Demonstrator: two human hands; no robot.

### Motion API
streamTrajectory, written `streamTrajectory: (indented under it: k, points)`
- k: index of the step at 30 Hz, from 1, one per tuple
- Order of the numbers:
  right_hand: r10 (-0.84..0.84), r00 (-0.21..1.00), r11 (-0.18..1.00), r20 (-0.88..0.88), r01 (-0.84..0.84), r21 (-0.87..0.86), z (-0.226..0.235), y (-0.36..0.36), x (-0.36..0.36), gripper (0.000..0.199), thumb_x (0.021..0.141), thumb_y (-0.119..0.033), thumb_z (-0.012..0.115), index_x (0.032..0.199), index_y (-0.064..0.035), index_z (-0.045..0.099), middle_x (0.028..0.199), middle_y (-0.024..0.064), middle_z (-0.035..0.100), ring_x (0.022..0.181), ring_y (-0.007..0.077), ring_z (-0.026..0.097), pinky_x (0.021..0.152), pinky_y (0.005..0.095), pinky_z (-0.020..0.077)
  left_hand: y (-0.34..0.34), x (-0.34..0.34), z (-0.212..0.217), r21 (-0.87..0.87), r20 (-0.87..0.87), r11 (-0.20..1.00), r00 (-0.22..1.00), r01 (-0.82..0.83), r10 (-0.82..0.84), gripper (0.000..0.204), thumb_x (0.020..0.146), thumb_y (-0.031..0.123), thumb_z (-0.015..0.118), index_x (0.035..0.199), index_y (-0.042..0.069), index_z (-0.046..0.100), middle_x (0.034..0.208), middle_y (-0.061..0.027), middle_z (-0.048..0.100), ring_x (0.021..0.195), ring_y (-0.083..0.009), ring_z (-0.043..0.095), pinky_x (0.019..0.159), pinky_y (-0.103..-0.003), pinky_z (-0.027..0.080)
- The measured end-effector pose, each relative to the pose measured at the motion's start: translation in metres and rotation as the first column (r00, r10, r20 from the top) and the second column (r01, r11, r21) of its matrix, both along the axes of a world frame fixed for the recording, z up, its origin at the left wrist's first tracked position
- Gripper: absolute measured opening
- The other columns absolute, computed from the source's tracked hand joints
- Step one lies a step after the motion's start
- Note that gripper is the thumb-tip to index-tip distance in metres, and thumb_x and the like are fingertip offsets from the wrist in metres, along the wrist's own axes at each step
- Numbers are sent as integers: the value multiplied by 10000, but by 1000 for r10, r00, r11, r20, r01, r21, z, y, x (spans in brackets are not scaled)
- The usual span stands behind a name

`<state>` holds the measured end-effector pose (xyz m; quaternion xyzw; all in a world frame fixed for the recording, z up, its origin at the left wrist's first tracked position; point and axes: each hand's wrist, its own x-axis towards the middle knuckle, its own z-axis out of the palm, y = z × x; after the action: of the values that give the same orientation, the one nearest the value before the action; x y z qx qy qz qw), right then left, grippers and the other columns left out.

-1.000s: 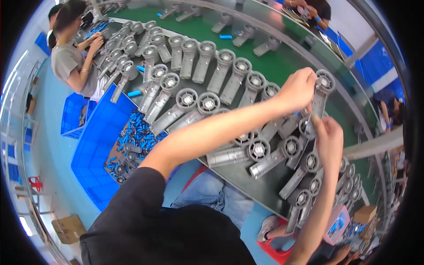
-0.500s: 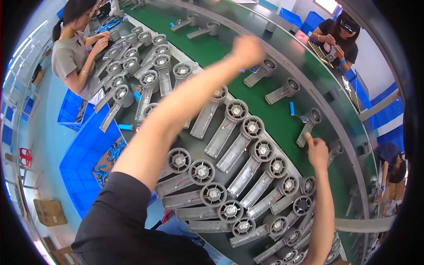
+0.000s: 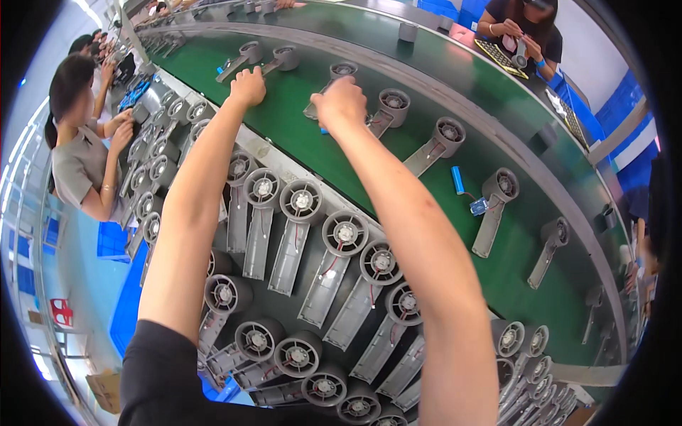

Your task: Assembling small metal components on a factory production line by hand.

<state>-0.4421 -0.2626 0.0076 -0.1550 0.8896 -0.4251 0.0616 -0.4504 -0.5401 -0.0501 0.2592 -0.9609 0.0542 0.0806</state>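
My left hand point(image 3: 249, 87) is over the green conveyor belt, its fingers curled at the handle end of a grey handheld fan housing point(image 3: 285, 58). What lies between those fingers is hidden. Farther right, my right hand point(image 3: 342, 104) has closed over the handle of another fan housing point(image 3: 344, 69); the round head shows beyond the knuckles and the handle's tip to the left. Beside it lies a third fan housing point(image 3: 393, 101), partly behind my right wrist. Along the belt to the right are a blue cylindrical battery point(image 3: 457, 180) and a small blue circuit board point(image 3: 479, 206).
Rows of open fan housings point(image 3: 301, 201) with red wires cover the bench below my arms. The metal belt rail point(image 3: 490, 124) curves along the far side. One co-worker point(image 3: 82, 156) sits at the left, another point(image 3: 526, 32) across the belt. A blue bin point(image 3: 128, 302) stands at lower left.
My left hand has moved left along the belt to another fan housing. My right hand has swung from the right side up to the far middle. The view has shifted too.
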Motion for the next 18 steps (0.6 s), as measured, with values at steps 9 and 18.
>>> streamTrajectory:
  k: [9, 18]
  points:
    - [202, 928, 916, 313, -66, -397, -9, 15, -18, 131, 769, -112, 749, 688, -32, 682, 673, 11, 649, 592, 92, 584, 511, 260, 424, 82, 158, 82, -184, -547, 953, 781, 241, -303, 417, 995, 210, 508, 1407, 155, 483, 964, -236, 566, 888, -427, 588, 770, -499, 482]
    - [375, 906, 915, -196, -328, 233, 141, 343, 208, 478, 1037, -312, 461, 1367, 30, 513, 1405, 118, 521, 1307, 237, 494, 1111, 342, 337, 86, 557, 31, -86, -783, 981, 620, -175, 42, 434, 1008, 82, 475, 1439, 36, 449, 1281, -208, 582, 1172, -347, 557, 1020, -376, 408]
